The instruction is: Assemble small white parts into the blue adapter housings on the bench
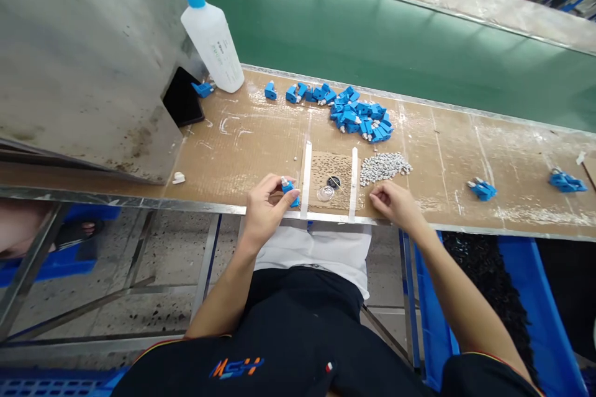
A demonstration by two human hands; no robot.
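My left hand point(264, 209) is closed around a small blue plastic part point(290, 191) with a white tip, at the front edge of the cardboard-covered bench. My right hand point(395, 203) has thumb and fingers pinched together beside a pile of small grey-white pieces point(384, 167); whatever it may hold is too small to make out. Between the hands lies a pitted cardboard patch point(326, 164) flanked by two white strips point(306, 180). On that patch rest a clear round dish point(325, 193) and a black round piece point(333, 182). Behind it is a heap of similar blue parts point(356, 115).
A white squeeze bottle point(214, 43) with a blue nozzle stands back left, near a black phone-like slab point(183, 99) and a large grey metal box point(93, 56). More blue parts point(483, 190) lie to the right. A green belt point(349, 25) runs behind the bench.
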